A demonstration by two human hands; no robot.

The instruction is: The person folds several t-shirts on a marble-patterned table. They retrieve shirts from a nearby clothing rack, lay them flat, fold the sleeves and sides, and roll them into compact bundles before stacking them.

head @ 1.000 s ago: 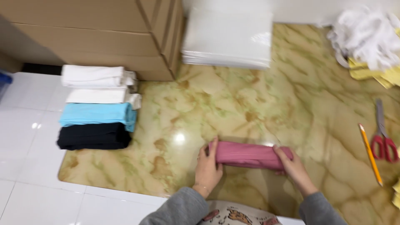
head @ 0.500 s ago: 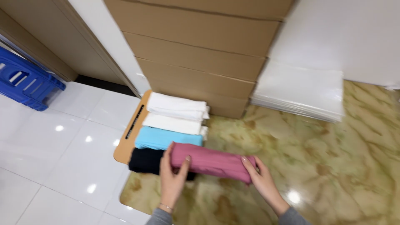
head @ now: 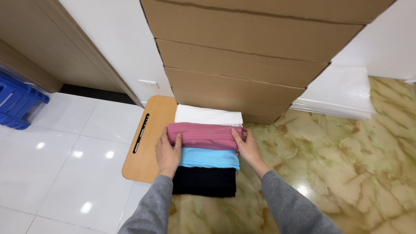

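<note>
A folded pink cloth [head: 204,136] is held at both ends. My left hand [head: 167,151] grips its left end and my right hand [head: 247,146] grips its right end. The pink cloth lies over a row of folded cloths: a white one [head: 208,115] behind it, a light blue one [head: 209,158] in front, and a black one [head: 204,181] nearest me. Whether another cloth lies under the pink one is hidden.
A wooden board [head: 149,138] with a dark slot lies left of the cloths. Stacked cardboard boxes [head: 242,56] stand right behind them. A pile of white sheets [head: 342,93] rests at the right on the marbled mat [head: 346,173]. A blue crate [head: 17,104] sits far left.
Both hands carried the pink cloth from the marbled mat leftward to the row of folded cloths, and it now lies between the white and the blue one. The view swung left.
</note>
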